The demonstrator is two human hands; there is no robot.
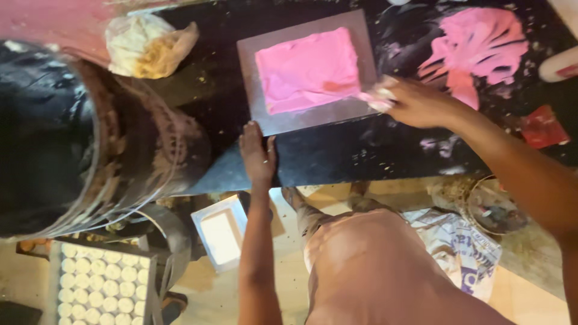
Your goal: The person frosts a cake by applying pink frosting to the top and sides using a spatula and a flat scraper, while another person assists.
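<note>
A grey square board [253, 108] lies on the black worktop [337, 156]. A flat slab of pink paste [308, 70] covers most of the board. My left hand [257, 151] rests flat on the worktop, fingers apart, touching the board's near edge. My right hand [415, 101] is closed on a small pale tool [378, 96] smeared with pink, at the board's right edge next to the pink slab.
A smear of pink paste [475, 48] spreads on the worktop at the right. A crumpled plastic bag [147, 47] sits at the back left. A big dark bucket [66, 138] stands left. Below are a tray of white rounds [102, 283], a white box [220, 232] and a red piece [542, 127].
</note>
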